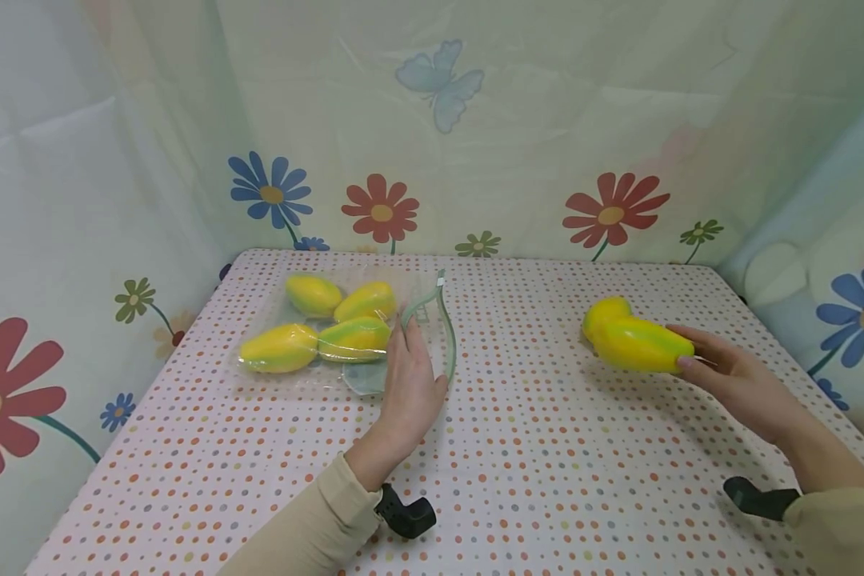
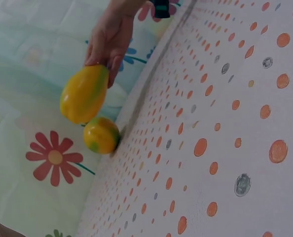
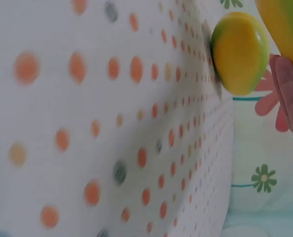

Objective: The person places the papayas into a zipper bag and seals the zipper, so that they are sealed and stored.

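Observation:
My left hand (image 1: 414, 380) holds the mouth of a clear plastic bag (image 1: 274, 388) with a green edge strip, its fingers at the folded-back edge. Several yellow-green papayas (image 1: 279, 349) lie inside the bag. On the right, my right hand (image 1: 738, 380) grips one papaya (image 1: 644, 346) by its narrow end, above the table. Another papaya (image 1: 605, 310) is on the table just behind it, partly covered in the head view. In the left wrist view the held papaya (image 2: 85, 94) hangs beside the papaya on the table (image 2: 101, 135). The right wrist view shows my right fingers (image 3: 289, 86) against the held fruit.
A white table (image 1: 518, 480) with coloured dots spans the work area. Flower-printed curtains (image 1: 511, 160) stand behind it and at both sides. A black wrist mount (image 1: 406, 516) sits on my left wrist, another (image 1: 759, 500) on my right.

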Tool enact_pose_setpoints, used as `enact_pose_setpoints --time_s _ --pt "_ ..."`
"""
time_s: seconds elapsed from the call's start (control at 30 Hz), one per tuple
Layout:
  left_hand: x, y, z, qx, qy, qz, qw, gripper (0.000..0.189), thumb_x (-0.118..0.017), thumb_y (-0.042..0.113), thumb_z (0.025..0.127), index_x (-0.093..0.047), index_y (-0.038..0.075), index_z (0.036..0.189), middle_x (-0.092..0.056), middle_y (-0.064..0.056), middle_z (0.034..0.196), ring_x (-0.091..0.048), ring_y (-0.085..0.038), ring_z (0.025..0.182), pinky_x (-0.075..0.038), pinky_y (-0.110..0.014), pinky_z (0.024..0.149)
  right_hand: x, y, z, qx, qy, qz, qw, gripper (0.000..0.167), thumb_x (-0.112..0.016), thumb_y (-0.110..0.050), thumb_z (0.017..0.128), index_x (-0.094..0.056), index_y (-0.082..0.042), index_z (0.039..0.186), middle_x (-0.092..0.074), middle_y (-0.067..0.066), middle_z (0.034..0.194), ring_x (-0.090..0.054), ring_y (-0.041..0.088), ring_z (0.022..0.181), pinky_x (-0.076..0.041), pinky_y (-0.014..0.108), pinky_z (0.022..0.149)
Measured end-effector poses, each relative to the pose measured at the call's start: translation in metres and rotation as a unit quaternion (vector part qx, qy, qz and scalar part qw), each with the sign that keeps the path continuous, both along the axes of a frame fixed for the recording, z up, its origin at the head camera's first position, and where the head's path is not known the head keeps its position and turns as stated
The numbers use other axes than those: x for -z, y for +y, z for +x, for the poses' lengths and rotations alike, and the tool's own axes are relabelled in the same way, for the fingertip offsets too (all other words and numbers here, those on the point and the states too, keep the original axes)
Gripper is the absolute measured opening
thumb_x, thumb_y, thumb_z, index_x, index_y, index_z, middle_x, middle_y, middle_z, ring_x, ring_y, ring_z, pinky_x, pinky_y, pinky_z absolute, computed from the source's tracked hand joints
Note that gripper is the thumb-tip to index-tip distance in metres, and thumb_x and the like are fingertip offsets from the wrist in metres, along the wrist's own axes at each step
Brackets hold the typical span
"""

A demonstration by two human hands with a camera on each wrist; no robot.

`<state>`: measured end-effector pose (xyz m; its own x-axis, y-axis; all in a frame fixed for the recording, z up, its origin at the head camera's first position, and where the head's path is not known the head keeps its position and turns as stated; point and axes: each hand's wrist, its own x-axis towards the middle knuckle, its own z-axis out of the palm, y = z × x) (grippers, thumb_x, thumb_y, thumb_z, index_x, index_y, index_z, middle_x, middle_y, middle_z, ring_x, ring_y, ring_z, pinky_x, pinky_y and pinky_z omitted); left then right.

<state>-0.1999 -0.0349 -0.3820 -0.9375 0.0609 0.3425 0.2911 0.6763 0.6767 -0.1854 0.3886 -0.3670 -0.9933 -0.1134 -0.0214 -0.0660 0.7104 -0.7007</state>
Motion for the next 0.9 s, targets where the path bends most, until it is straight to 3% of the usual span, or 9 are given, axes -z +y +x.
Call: enact_pose_setpoints --time_s 0.23,0.37,0.5,0.7,0.9 --pt "-0.002 0.0 0.0 -0.003 -0.009 0.001 1.0 0.1 -0.082 -0.005 0.079 -0.02 -0.008 0.157 -0.013 -0.025 0.169 -0.022 -0.039 0.155 -0.029 -0.048 0.125 -0.008 -0.028 -0.016 0.008 0.026 -0.002 0.9996 0.065 -0.054 -0.035 0.106 -0.032 -0.003 0.157 -0.05 -0.007 0.13 -0.056 -0.009 0.1 -0.049 0.005 0.082" --pt "-0.003 0.0 0.001 -0.003 -0.008 0.0 1.0 0.099 -0.082 -0.006 0.079 -0.021 -0.009 0.157 -0.014 -0.027 0.168 -0.022 -0.04 0.154 -0.03 -0.048 0.124 -0.011 -0.048 -0.027 -0.006 0.036 -0.024 0.999 0.063 -0.055 -0.032 0.106 -0.034 -0.003 0.157 -0.051 0.001 0.137 -0.055 -0.01 0.102 -0.049 0.004 0.084" --pt "-0.003 0.001 0.002 -0.001 -0.007 -0.002 1.0 0.099 -0.082 -0.005 0.079 -0.021 -0.01 0.156 -0.015 -0.028 0.167 -0.022 -0.04 0.154 -0.03 -0.048 0.124 -0.015 -0.072 -0.04 -0.01 0.019 -0.05 0.9985 0.063 -0.055 -0.034 0.106 -0.034 -0.005 0.158 -0.047 0.016 0.148 -0.054 -0.006 0.105 -0.048 0.004 0.086" --pt "-0.003 0.0 0.002 0.001 -0.012 0.001 0.9999 0.1 -0.082 -0.004 0.08 -0.019 -0.009 0.157 -0.012 -0.026 0.169 -0.02 -0.039 0.155 -0.029 -0.048 0.125 -0.017 -0.113 -0.056 -0.029 -0.012 -0.092 0.9953 0.063 -0.061 -0.034 0.103 -0.039 -0.006 0.155 -0.051 0.019 0.147 -0.06 0.0 0.106 -0.053 0.013 0.092" --pt "-0.003 0.0 0.003 0.001 -0.021 0.003 0.9998 0.098 -0.081 -0.005 0.08 -0.021 -0.008 0.157 -0.013 -0.026 0.168 -0.021 -0.039 0.155 -0.029 -0.049 0.125 -0.012 -0.159 -0.07 -0.066 -0.024 -0.107 0.9917 0.057 -0.067 -0.032 0.099 -0.049 -0.009 0.148 -0.059 0.015 0.142 -0.064 0.02 0.117 -0.056 0.023 0.097"
